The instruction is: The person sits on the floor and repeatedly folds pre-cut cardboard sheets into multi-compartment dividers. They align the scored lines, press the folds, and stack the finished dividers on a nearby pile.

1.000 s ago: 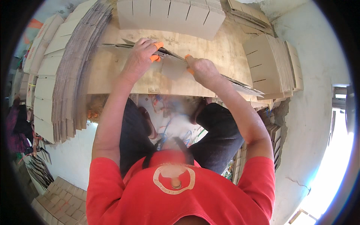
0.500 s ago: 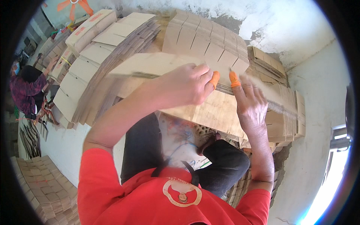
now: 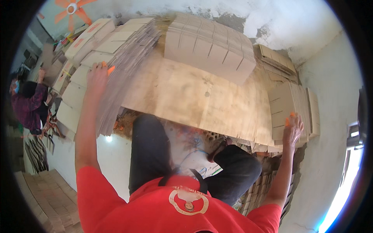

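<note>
Left hand (image 3: 98,77) is held over the tall cardboard stack (image 3: 130,48), thumb angled off from the fingers; whether a sheet is pinched cannot be told. Right hand (image 3: 294,131) is held at the slotted stack (image 3: 285,101), fingers bunched near its front face; grip cannot be told. Orange covers (image 3: 111,70) are worn on both hands. Bare worktop (image 3: 186,93) is seen between.

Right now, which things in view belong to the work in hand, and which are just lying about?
In the work, it seems:
left hand, at the left cardboard stack
right hand, at the right slotted stack
far slotted stack, on the wooden tabletop
orange finger covers

Apparently just about:
orange fan
lower-left cardboard pile
dark thin rods, kind unclear
</note>
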The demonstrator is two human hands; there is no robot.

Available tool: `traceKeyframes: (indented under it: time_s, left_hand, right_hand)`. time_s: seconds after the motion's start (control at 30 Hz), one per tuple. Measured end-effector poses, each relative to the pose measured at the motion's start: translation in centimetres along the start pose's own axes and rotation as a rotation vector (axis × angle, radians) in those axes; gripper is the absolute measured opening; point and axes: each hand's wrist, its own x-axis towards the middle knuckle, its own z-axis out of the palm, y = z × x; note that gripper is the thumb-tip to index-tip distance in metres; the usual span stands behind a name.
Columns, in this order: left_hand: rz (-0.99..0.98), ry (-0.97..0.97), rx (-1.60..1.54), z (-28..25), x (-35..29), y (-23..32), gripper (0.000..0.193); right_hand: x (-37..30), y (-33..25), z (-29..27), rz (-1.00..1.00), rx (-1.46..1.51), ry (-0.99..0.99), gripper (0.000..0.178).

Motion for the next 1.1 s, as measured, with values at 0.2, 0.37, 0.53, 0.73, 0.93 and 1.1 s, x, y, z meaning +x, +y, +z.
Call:
traceKeyframes:
  time_s: [0.2,0.37,0.53,0.73,0.93,1.1]
  left_hand:
    - [0.356,0.376,-0.264,-4.5,-1.6,9.9,0.031]
    - [0.504,0.316,-0.6,-5.8,-2.4,19.2,0.025]
    - [0.632,0.304,-0.663,-5.4,-2.6,23.1,0.026]
    - [0.642,0.22,-0.718,-4.4,-2.5,23.9,0.025]
    - [0.63,0.191,-0.776,-4.9,-0.8,26.1,0.022]
    - [0.552,0.179,-0.917,-4.7,2.8,29.2,0.02]
  right_hand:
    - [-2.6,5.0,3.8,0.456,-0.143,-0.364,0.073]
    - [-1.9,6.2,4.4,0.403,-0.073,-0.399,0.054]
    - [-2.3,10.1,6.5,0.368,-0.033,-0.291,0.019]
    - [-0.2,9.6,4.3,0.526,0.198,-0.361,0.017]
    - [-0.3,9.4,3.1,0.548,0.308,0.212,0.016]
    - [3.0,5.0,-1.3,0.828,0.808,0.465,0.014]
